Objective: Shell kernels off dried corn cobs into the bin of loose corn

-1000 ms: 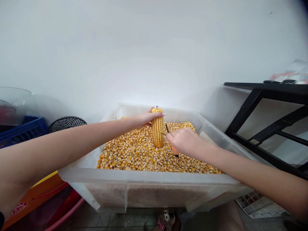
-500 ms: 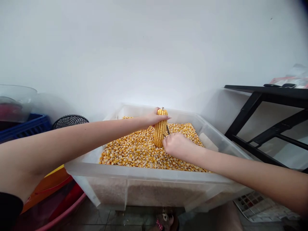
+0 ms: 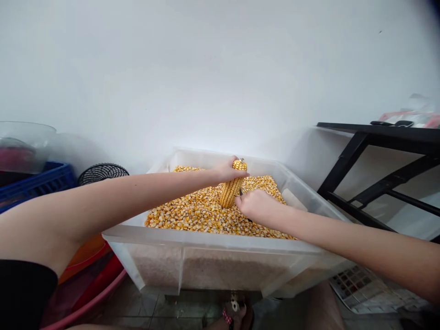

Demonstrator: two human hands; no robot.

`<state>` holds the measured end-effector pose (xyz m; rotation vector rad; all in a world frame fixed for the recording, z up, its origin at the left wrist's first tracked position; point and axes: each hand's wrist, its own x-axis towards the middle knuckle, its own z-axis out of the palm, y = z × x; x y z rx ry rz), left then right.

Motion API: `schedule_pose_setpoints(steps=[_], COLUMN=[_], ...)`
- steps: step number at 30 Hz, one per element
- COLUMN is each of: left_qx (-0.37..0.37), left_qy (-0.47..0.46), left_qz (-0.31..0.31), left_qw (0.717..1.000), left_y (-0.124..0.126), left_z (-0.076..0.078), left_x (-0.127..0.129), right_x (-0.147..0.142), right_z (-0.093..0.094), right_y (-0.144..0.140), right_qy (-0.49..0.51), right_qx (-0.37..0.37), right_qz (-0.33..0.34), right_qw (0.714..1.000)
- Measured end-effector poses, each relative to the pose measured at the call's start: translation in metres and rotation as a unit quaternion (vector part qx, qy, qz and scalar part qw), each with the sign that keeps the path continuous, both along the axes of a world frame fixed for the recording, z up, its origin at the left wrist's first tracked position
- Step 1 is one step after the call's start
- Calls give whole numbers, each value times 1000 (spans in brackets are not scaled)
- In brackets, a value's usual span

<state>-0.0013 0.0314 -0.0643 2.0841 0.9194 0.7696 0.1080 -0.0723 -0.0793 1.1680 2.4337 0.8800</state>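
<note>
Corn cob, yellow and dried [image 3: 233, 190], stands nearly upright in the clear plastic bin [image 3: 213, 254] of loose yellow kernels [image 3: 192, 215], long axis leaning right at the top, base resting on the kernels. Left hand [image 3: 227, 171] grips its upper end. Right hand [image 3: 255, 205] is closed around a thin dark tool [image 3: 241, 193] at the cob's base.

Golden-yellow corn cob [image 3: 232, 189]; yellow-orange kernels [image 3: 192, 213]; translucent white bin [image 3: 213, 268]; blue crate [image 3: 34, 183]; black table frame [image 3: 378, 137]
</note>
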Motion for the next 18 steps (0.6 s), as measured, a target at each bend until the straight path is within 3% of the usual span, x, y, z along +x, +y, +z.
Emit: schedule_pose_setpoints(steps=[4,8,14,18], left_qx=[-30,-30,69,108], left_qy=[-4,-7,28,33], left_qz=[27,24,-24,-42], left_qw=[999,999,997,993], left_y=[6,6,-2,-2], left_z=[-2,-2,-3,-5], left_x=[-4,-6,0,-1], right_x=[2,8,24,28], right_z=[-9,0,26,36], right_y=[2,8,19,24], right_qy=[9,21,103,189], right_qx=[21,0,-78,-153], right_qz=[28,9,-2,-28], right_qw=[999,1000,992,970])
